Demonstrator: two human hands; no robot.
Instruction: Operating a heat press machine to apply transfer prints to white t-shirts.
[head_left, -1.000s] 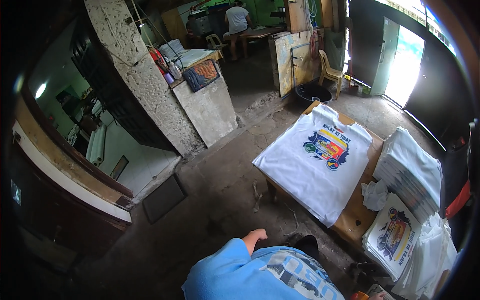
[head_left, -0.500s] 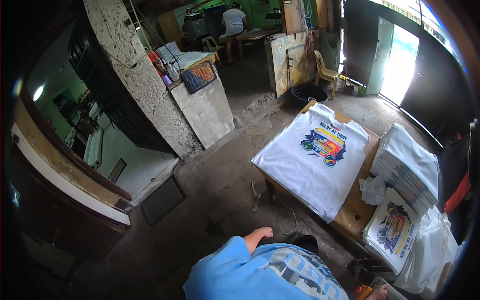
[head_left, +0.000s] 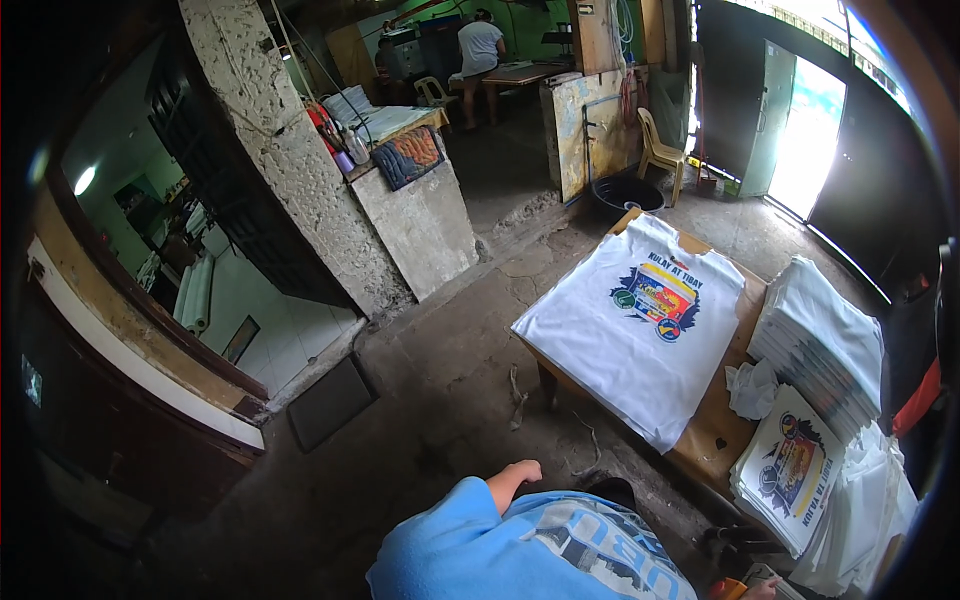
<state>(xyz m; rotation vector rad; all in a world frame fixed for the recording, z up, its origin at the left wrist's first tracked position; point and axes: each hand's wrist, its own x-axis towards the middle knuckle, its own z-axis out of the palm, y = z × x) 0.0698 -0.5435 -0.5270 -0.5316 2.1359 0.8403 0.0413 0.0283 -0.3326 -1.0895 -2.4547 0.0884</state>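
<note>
My left hand (head_left: pixel 522 472) hangs by my blue-shirted body over the floor, its fingers too small and turned away to read. My right hand (head_left: pixel 763 587) shows at the bottom edge, closed beside an orange item (head_left: pixel 732 588) and a pale object; what it grips is unclear. In front of me a white printed T-shirt (head_left: pixel 610 370) lies flat on a wooden table (head_left: pixel 715 450). Right of it are a tall folded stack of white printed shirts (head_left: pixel 815 345), a crumpled white piece (head_left: pixel 750 390), a pile of printed sheets (head_left: pixel 788 470) and loose white material (head_left: pixel 855 515).
A person (head_left: pixel 478 45) stands at a back worktable. A concrete pillar (head_left: pixel 255 150) and cluttered counter (head_left: pixel 410 120) stand left of that passage, beside an open doorway. A black basin (head_left: pixel 625 205) and plastic chair (head_left: pixel 655 150) are near a bright door. A mat (head_left: pixel 330 400) lies on the floor.
The view shifts slightly back and forth. My right hand has come a little further into view at the bottom edge. The shirts and piles stay in place.
</note>
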